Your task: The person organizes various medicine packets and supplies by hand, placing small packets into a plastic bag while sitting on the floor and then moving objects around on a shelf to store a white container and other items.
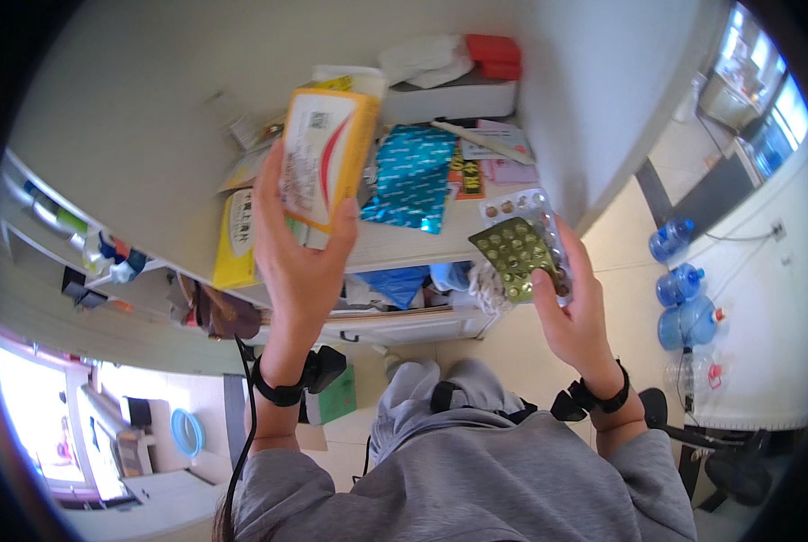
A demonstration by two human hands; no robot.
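My left hand (pixel 299 264) grips a white and orange medicine box (pixel 322 156), its end flap raised at the far side. My right hand (pixel 576 311) pinches two blister packs together. The front one is an olive-green pack (pixel 515 251); behind it shows a clear pack (pixel 532 201) with some brown tablets. Between my hands a shiny turquoise foil pouch (pixel 414 176) lies on the cabinet shelf (pixel 390 254). A yellow box (pixel 236 244) bearing writing stands just left of my left hand and is partly covered by it.
Behind the pouch, a white case (pixel 454 99) carries a white bag (pixel 425 59) and a red box (pixel 495 55). Papers (pixel 498 146) lie at the shelf's right. Below is an open compartment with a blue bag (pixel 397 284). Several water bottles (pixel 692 325) stand on the floor at right.
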